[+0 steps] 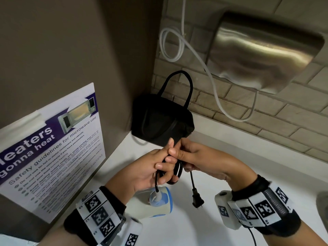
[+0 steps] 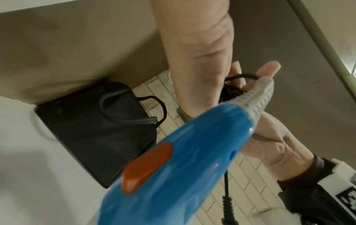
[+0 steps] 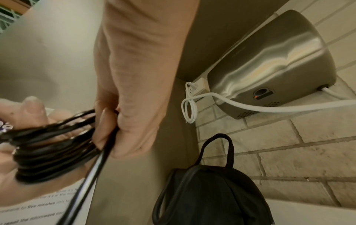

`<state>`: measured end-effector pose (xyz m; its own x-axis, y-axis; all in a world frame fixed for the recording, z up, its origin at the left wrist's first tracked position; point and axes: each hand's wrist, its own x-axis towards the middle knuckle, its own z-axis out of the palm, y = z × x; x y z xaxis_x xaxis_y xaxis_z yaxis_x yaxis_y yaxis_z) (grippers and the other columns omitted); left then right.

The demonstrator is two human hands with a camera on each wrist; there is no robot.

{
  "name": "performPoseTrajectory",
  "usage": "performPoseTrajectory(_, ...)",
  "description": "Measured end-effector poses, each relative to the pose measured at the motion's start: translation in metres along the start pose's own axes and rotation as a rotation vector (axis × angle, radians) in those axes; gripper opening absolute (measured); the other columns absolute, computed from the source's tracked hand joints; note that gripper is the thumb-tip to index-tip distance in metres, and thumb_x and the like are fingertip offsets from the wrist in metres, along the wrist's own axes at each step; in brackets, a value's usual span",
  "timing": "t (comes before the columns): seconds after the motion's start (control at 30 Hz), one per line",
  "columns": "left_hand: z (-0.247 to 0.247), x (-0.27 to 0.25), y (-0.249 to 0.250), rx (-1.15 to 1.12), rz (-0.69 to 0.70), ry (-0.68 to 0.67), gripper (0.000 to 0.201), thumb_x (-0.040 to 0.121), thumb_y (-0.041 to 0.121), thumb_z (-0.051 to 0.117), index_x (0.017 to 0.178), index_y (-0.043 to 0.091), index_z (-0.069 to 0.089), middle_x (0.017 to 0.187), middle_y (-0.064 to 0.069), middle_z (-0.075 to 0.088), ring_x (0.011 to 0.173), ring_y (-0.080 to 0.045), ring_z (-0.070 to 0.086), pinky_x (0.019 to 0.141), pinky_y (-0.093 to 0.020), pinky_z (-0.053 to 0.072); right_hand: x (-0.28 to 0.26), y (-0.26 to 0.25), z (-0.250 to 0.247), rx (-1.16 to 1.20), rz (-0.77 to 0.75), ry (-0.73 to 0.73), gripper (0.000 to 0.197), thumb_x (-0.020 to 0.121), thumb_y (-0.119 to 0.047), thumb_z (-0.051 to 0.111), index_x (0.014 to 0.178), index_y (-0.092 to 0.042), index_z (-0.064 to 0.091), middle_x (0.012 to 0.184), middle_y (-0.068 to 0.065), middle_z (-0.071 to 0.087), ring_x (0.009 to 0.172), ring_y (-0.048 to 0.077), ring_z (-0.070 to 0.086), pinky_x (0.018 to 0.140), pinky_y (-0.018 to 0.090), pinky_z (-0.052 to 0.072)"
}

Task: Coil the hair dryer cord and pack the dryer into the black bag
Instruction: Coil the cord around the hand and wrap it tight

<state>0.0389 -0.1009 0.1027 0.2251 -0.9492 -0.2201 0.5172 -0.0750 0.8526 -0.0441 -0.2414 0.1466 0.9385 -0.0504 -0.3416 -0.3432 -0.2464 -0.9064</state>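
Cord (image 1: 178, 172) loops, black and gathered into a bundle, are held between both hands above the white counter (image 1: 221, 139). The left hand (image 1: 150, 167) is curled around the bundle, its fingers wrapped over the loops. The right hand (image 1: 200, 160) is closed on the same bundle from the other side, with a strand pinched between thumb and fingers, as is seen in the right wrist view (image 3: 104, 153). A short free end hangs down from the bundle and ends in the plug (image 1: 197, 199), which dangles just above the counter. The hair dryer (image 1: 156, 201), blue and white, is seen below the left hand with the cord running up from its grey strain relief (image 2: 256, 99); whether it rests on the counter cannot be told. An orange switch (image 2: 148, 167) is visible on its handle. The black bag (image 1: 161, 119) is set in the corner of the counter, against the brick wall (image 1: 266, 110), just beyond the hands, with one handle upright. A steel hand dryer (image 1: 262, 50) with a white cable (image 1: 213, 82) is mounted on that wall, and a microwave poster (image 1: 53, 148) is fixed to the side panel at left.
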Motion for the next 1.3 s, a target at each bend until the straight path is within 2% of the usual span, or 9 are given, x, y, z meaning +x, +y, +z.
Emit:
performPoseTrajectory(0.17,0.001,-0.001,0.001,0.072,-0.008,0.008,0.055,0.082,0.065,0.033,0.054,0.018,0.041,0.033,0.009,0.024,0.027,-0.010,0.035,0.063,-0.023,0.051,-0.002,0.002,0.002,-0.125,-0.044,0.000,0.041,0.084,-0.047,0.059,0.098,-0.012,0.044,0.086,0.010,0.052,0.065,0.010,0.039,0.060,0.021,0.038)
performPoseTrajectory(0.33,0.007,-0.004,0.006,0.084,0.019,0.090,0.063,0.088,0.060,0.026,0.050,0.025,0.064,0.031,0.009,0.025,0.027,-0.009,0.032,0.062,-0.024,0.051,-0.001,0.006,0.008,-0.197,-0.094,0.088,0.035,0.090,-0.042,0.054,0.104,-0.013,0.041,0.091,0.015,0.056,0.064,0.012,0.041,0.061,0.025,0.039)
performPoseTrajectory(0.47,0.000,0.000,0.004,-0.035,0.101,0.201,0.049,0.093,0.051,0.041,0.061,0.015,0.053,0.034,0.008,0.025,0.030,-0.011,0.034,0.062,-0.025,0.052,-0.001,0.010,0.015,-0.369,-0.160,0.212,0.017,0.096,-0.033,0.050,0.103,-0.018,0.045,0.100,0.005,0.061,0.054,0.001,0.045,0.059,0.018,0.040)
performPoseTrajectory(0.6,-0.009,0.007,0.004,-0.207,0.202,0.377,0.040,0.096,0.034,0.048,0.063,0.011,0.047,0.043,0.002,0.041,0.040,-0.015,0.049,0.057,-0.024,0.054,-0.008,0.009,0.017,-0.610,-0.240,0.420,0.017,0.097,-0.029,0.048,0.095,-0.016,0.059,0.085,-0.007,0.063,0.070,0.004,0.051,0.062,0.014,0.036)
performPoseTrajectory(0.77,-0.025,0.009,0.011,-0.447,0.331,0.535,0.033,0.098,0.029,0.047,0.071,0.011,0.052,0.049,0.001,0.059,0.046,-0.014,0.062,0.058,-0.026,0.058,-0.029,0.006,0.020,-0.483,-0.220,0.267,0.013,0.096,-0.027,0.051,0.094,-0.027,0.064,0.069,-0.016,0.064,0.061,0.004,0.049,0.060,0.020,0.041)
performPoseTrajectory(0.83,-0.022,0.005,0.017,-0.477,0.350,0.506,0.034,0.098,0.030,0.045,0.071,0.011,0.051,0.043,0.005,0.047,0.043,-0.011,0.048,0.053,-0.022,0.055,-0.033,0.007,0.021,-0.339,-0.121,0.174,0.012,0.090,-0.035,0.059,0.098,-0.026,0.061,0.073,-0.011,0.065,0.059,0.003,0.052,0.060,0.018,0.043)
performPoseTrajectory(0.93,-0.013,-0.003,0.020,-0.440,0.286,0.406,0.037,0.098,0.033,0.044,0.068,0.013,0.053,0.036,0.008,0.032,0.050,-0.014,0.027,0.037,-0.014,0.043,-0.033,0.010,0.021,-0.184,-0.013,0.148,0.049,0.075,-0.057,0.056,0.113,-0.026,0.049,0.089,-0.001,0.066,0.057,0.010,0.056,0.066,0.020,0.045)
performPoseTrajectory(1.0,-0.009,-0.004,0.016,-0.421,0.253,0.262,0.039,0.096,0.037,0.046,0.065,0.014,0.055,0.032,0.008,0.030,0.039,-0.011,0.028,0.046,-0.018,0.047,-0.030,0.011,0.022,-0.086,0.015,0.175,0.059,0.074,-0.064,0.047,0.122,-0.029,0.042,0.093,-0.004,0.068,0.055,0.014,0.054,0.063,0.021,0.045)
performPoseTrajectory(1.3,0.002,-0.006,0.009,-0.213,0.214,0.085,0.045,0.087,0.043,0.050,0.049,0.019,0.047,0.025,0.011,0.027,0.022,-0.004,0.025,0.046,-0.019,0.044,-0.015,0.003,0.021,-0.055,-0.151,0.171,0.041,0.089,-0.049,0.045,0.110,-0.017,0.057,0.084,0.004,0.061,0.062,0.012,0.057,0.066,0.026,0.046)
